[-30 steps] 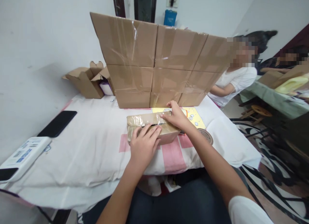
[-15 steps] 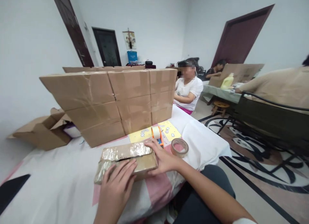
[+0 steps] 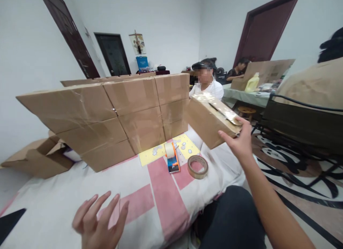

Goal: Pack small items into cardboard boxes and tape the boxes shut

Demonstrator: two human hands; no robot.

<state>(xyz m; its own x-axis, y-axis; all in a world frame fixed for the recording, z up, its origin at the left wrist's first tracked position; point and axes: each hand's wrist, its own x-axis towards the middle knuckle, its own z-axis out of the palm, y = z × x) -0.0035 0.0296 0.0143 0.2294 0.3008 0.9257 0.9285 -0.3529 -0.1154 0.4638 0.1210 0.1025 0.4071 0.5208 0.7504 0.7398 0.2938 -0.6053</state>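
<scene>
My right hand (image 3: 239,141) grips a small taped cardboard box (image 3: 209,118) and holds it up in the air, to the right of the stacked boxes. My left hand (image 3: 98,222) hovers low over the white and pink cloth (image 3: 160,192), fingers spread, holding nothing. An orange tape dispenser (image 3: 171,158) and a roll of brown tape (image 3: 197,166) lie on the cloth between my hands.
A wall of sealed cardboard boxes (image 3: 112,113) stands at the back of the table, with an open carton (image 3: 37,158) to its left. A dark phone (image 3: 10,222) lies at the left edge. People sit beyond, one in a white shirt (image 3: 206,86). A dark chair (image 3: 302,127) stands at right.
My right hand has lifted the taped box off the cloth and swung it up to the right. My left hand has let go of it and opened. The view turned right.
</scene>
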